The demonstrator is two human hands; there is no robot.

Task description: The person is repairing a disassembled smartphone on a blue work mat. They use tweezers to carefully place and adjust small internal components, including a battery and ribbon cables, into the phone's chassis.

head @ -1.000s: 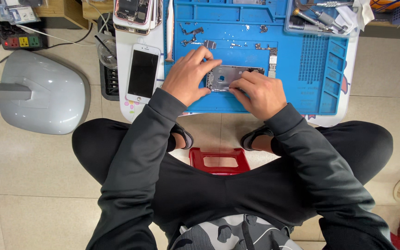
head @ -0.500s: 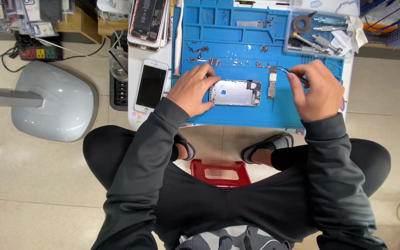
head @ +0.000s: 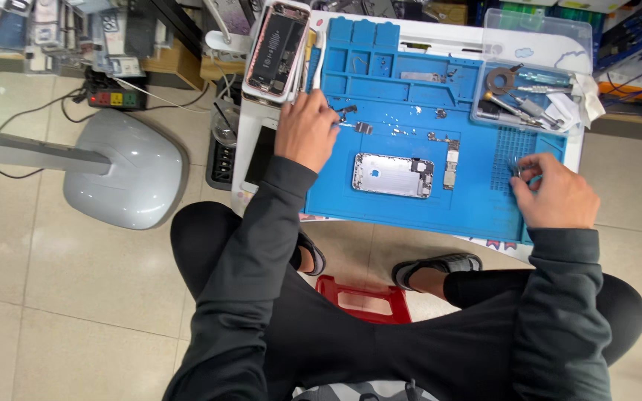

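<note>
Head view shows our work part done: the silver metal phone housing (head: 392, 175) lies open-side up at the middle of the blue silicone repair mat (head: 410, 74), with a small removed circuit board (head: 451, 165) just beside its right end and loose screws and brackets scattered above it. Our left hand (head: 306, 132) rests at the mat's upper left, fingers curled together over what seems a thin metal tool, though the view is too small to be sure. Our right hand (head: 555, 194), at the mat's right edge, pinches a small dark part (head: 518, 169). Reassembly looks not yet begun. Around us: a clear plastic tool tray (head: 536, 37) upper right, an opened phone with its black battery showing (head: 276, 48) upper left, and a grey lamp base (head: 124, 174) on the floor.
</note>
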